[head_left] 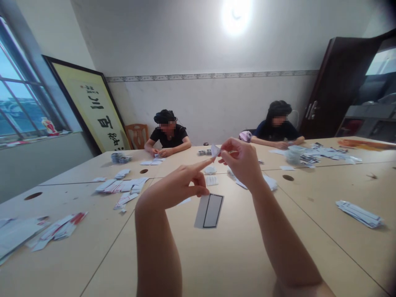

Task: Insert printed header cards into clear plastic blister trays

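Observation:
My left hand (pixel 176 187) pinches the top edge of a white card (pixel 209 211) between thumb and curled fingers. A black rectangular outline is printed on the card, which hangs tilted above the table. The index finger of that hand points out to the right. At its tip is a small, thin white piece of paper or film (pixel 215 150), bent upward. My right hand (pixel 243 161) grips this piece between thumb and fingertips. Behind my hands lie a small clear packet (pixel 210 170) and a white printed slip (pixel 212 180), both partly near the hands' outline.
Paper strips (pixel 122 186) and more cards (pixel 63 229) lie to the left. A stack of folded strips (pixel 359 213) rests at the right. Across the table (pixel 235 255) sit two people, one left (pixel 168 136), one right (pixel 276 128), near plastic containers (pixel 293 154) and papers.

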`<state>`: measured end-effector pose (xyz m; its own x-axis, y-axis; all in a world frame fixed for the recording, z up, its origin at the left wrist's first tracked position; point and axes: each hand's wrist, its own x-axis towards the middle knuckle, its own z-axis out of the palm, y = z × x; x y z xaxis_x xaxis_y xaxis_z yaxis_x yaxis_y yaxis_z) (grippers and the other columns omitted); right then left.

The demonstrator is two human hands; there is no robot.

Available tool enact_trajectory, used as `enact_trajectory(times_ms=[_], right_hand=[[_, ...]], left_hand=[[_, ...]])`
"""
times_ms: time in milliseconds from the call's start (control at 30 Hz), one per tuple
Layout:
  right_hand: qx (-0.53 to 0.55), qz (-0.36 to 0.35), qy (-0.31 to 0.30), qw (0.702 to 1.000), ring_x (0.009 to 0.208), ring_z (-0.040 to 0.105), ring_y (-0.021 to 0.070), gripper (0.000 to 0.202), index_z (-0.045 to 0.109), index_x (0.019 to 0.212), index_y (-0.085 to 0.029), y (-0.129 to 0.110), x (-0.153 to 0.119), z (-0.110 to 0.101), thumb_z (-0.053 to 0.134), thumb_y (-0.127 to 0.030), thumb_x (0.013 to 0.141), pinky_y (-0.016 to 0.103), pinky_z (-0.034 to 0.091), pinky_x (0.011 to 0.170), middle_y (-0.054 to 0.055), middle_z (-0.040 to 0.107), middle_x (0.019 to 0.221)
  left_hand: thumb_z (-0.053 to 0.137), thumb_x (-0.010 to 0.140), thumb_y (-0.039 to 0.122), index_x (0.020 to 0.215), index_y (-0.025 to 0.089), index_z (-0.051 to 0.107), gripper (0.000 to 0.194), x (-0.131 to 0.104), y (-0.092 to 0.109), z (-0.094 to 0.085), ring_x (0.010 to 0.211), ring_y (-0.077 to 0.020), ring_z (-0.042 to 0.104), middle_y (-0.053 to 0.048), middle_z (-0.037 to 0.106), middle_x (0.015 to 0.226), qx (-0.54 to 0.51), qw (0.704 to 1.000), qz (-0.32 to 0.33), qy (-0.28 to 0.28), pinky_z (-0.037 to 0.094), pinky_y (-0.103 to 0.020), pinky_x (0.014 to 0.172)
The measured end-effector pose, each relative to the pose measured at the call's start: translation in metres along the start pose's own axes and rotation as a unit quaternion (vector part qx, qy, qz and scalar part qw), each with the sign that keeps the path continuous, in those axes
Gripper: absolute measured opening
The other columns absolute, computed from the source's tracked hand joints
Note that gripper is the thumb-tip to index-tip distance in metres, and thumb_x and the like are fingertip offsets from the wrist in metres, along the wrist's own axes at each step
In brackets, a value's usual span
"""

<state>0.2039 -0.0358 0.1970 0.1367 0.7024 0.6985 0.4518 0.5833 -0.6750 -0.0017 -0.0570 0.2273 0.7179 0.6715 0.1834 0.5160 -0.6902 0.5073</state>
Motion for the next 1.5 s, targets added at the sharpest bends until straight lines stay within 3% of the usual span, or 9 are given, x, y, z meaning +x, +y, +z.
enact_trajectory(times_ms=[400, 633, 967, 1300, 1500], right_hand=[[0.062, -0.014, -0.032, 0.997, 0.069, 0.069, 0.0153, 0.006, 0.062, 0.076, -0.020, -0.006, -0.003, -0.003, 0.059, -0.024, 0.079, 0.029, 0.056, 0.063, 0.000, 0.068, 0.075], [0.042, -0.021, -0.027, 0.999, 0.071, 0.070, 0.0152, 0.010, 0.070, 0.082, -0.019, -0.011, -0.005, -0.004, 0.062, -0.025, 0.080, 0.027, 0.058, 0.062, 0.002, 0.072, 0.078], [0.024, -0.033, -0.054, 0.998, 0.079, 0.073, 0.0155, 0.019, 0.077, 0.097, -0.020, -0.014, -0.008, -0.002, 0.068, -0.029, 0.083, 0.027, 0.061, 0.066, 0.004, 0.078, 0.094], [0.060, -0.038, -0.070, 0.995, 0.084, 0.068, 0.0140, 0.025, 0.077, 0.095, -0.021, -0.015, -0.007, -0.005, 0.059, -0.038, 0.092, 0.025, 0.054, 0.068, 0.004, 0.075, 0.096], [0.117, -0.027, -0.086, 0.989, 0.086, 0.066, 0.0143, 0.020, 0.074, 0.095, -0.023, -0.010, -0.004, -0.005, 0.059, -0.035, 0.093, 0.026, 0.050, 0.071, 0.002, 0.075, 0.093]], left_hand=[[0.055, 0.087, 0.027, 0.160, 0.026, 0.021, 0.081, 0.001, 0.002, 0.011, 0.075, -0.0157, 0.062, 0.001, 0.070, 0.083, 0.039, 0.998, -0.050, 0.015, 0.046, -0.025, 0.069], [0.056, 0.088, 0.029, 0.162, 0.025, 0.015, 0.084, 0.004, 0.005, 0.014, 0.075, -0.0166, 0.064, 0.000, 0.070, 0.083, 0.035, 0.997, -0.064, 0.009, 0.046, -0.025, 0.068], [0.055, 0.085, 0.022, 0.158, 0.022, 0.029, 0.077, 0.004, 0.014, 0.016, 0.075, -0.0183, 0.062, 0.000, 0.070, 0.081, 0.068, 0.994, -0.078, 0.036, 0.046, -0.026, 0.067], [0.056, 0.087, 0.027, 0.160, 0.023, 0.020, 0.081, 0.001, 0.011, 0.016, 0.074, -0.0171, 0.063, 0.000, 0.069, 0.083, 0.060, 0.996, -0.065, 0.035, 0.045, -0.025, 0.066], [0.054, 0.090, 0.026, 0.162, 0.026, 0.005, 0.088, -0.001, 0.012, 0.015, 0.077, -0.0162, 0.062, 0.000, 0.069, 0.087, 0.059, 0.995, -0.078, 0.013, 0.045, -0.026, 0.070]])
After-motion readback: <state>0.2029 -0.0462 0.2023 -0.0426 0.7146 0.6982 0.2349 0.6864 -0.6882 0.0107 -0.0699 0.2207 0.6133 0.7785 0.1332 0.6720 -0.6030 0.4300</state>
